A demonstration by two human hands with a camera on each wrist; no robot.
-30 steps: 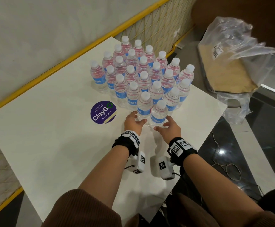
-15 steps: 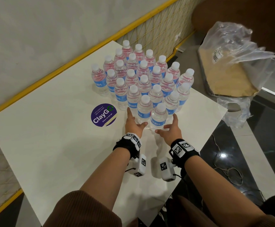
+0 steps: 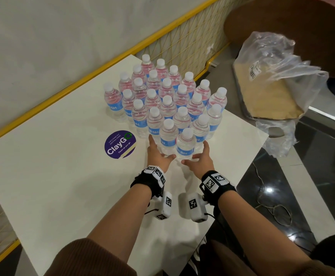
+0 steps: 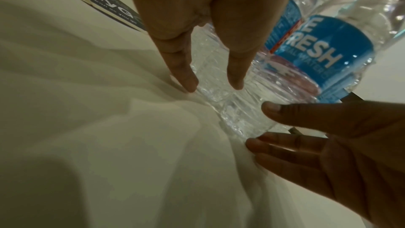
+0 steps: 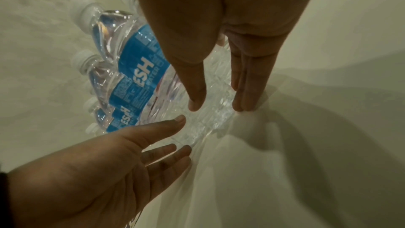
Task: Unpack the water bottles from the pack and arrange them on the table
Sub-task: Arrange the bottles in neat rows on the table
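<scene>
Several clear water bottles (image 3: 168,96) with white caps and blue labels stand packed together on the white table (image 3: 53,176). The nearest bottle (image 3: 185,145) stands at the front corner of the group. My left hand (image 3: 159,152) lies just left of the front bottles, fingers straight and spread, thumb by a bottle's base. My right hand (image 3: 197,155) mirrors it on the right side. In the left wrist view my left fingers (image 4: 184,77) straddle a bottle's ribbed base (image 4: 219,75). In the right wrist view my right fingers (image 5: 245,96) flank another base (image 5: 210,103). Neither hand grips anything.
The empty plastic wrap (image 3: 278,62) with its cardboard tray (image 3: 270,98) lies off the table to the right. A purple ClayGo sticker (image 3: 120,144) is stuck left of my left hand. The table's right edge (image 3: 248,162) runs close to the bottles. A yellow-framed mesh rail (image 3: 182,36) borders the back.
Both hands' fingers have straightened from a curl and reached forward along either side of the front bottles. The bottles stand as before.
</scene>
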